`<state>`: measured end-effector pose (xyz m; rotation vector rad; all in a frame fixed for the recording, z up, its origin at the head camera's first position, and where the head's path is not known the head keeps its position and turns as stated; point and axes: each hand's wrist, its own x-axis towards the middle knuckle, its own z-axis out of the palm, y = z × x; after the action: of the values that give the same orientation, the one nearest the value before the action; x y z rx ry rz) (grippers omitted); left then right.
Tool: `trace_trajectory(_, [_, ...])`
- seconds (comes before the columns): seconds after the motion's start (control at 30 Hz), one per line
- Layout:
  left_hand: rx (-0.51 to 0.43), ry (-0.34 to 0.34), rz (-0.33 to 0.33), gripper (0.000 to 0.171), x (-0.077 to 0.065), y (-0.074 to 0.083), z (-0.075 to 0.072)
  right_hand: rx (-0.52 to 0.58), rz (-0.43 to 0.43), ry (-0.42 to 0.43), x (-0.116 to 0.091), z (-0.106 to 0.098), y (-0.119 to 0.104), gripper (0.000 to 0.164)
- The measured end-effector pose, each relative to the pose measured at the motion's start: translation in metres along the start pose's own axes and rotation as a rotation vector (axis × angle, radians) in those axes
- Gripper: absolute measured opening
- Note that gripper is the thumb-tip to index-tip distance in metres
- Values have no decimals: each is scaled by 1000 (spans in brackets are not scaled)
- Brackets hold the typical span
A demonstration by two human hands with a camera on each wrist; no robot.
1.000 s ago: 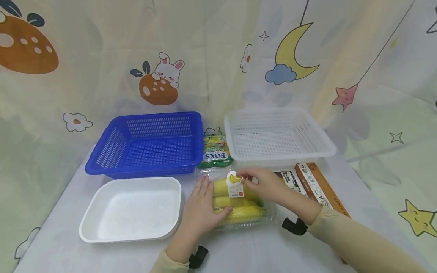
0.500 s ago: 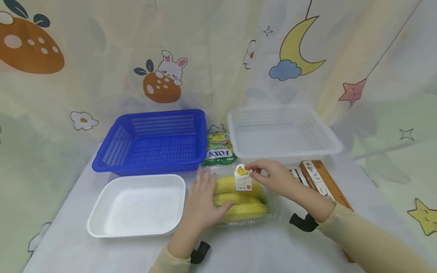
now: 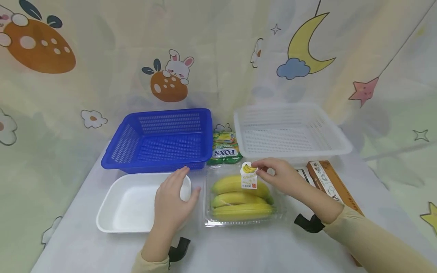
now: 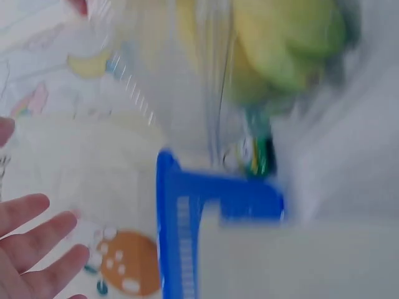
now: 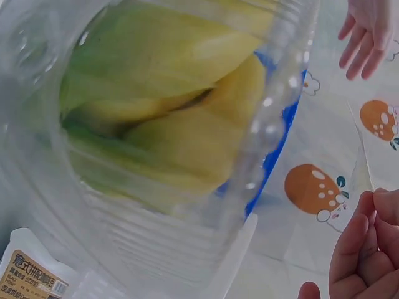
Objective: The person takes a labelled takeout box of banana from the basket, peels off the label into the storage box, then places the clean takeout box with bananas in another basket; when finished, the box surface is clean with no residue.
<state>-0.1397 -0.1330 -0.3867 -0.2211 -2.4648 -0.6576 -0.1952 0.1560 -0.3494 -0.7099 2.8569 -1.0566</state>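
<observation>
My right hand (image 3: 281, 177) pinches the edge of a white label (image 3: 249, 181) with a banana picture between thumb and fingertip. In the right wrist view the label (image 5: 362, 162) shows edge-on, standing away from the box. Below it in the head view sits a clear plastic box (image 3: 209, 216) of yellow bananas (image 3: 242, 199), greenish at their ends. My left hand (image 3: 173, 206) holds nothing. It hovers over the right side of a white tray (image 3: 124, 204), fingers extended, apart from the box. Spread fingers (image 4: 43, 233) show in the left wrist view.
Behind stand a blue basket (image 3: 157, 167) and a white basket (image 3: 293, 154). Between them lies a green FOX'S bag (image 3: 225, 149). On the right lies a long brown box (image 3: 338, 184), beside a partly hidden dark-and-white package (image 3: 302, 173).
My left hand has lifted off the banana box and moved left over the white tray. My right hand keeps its pinch on the label. The head view has shifted slightly.
</observation>
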Motion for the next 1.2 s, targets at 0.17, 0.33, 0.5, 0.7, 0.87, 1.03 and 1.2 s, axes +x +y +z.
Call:
trace_trajectory(0.17, [-17, 125, -86, 41, -3, -29, -20, 8, 9, 3, -1, -3, -3, 21])
trace_trajectory(0.33, [26, 93, -237, 39, -12, -55, -42, 14, 16, 4, 0, -4, -3, 22])
trace_trajectory(0.5, [103, 49, -346, 41, -25, -77, -61, 13, 14, -4, 1, -3, -4, 22])
trace_trajectory(0.7, [226, -32, -398, 51, -51, -105, -83, 54, -28, -22, -2, 2, -7, 20])
trace_trajectory(0.87, [253, -248, -529, 86, -74, -135, -98, 73, -32, -32, -4, 8, -10, 18])
trace_trajectory(1.03, [91, -507, -696, 108, -79, -160, -106, 71, -12, -52, -6, 10, -12, 20])
trace_trajectory(1.2, [-10, -600, -713, 105, -80, -172, -106, 65, -3, -56, -6, 8, -12, 21])
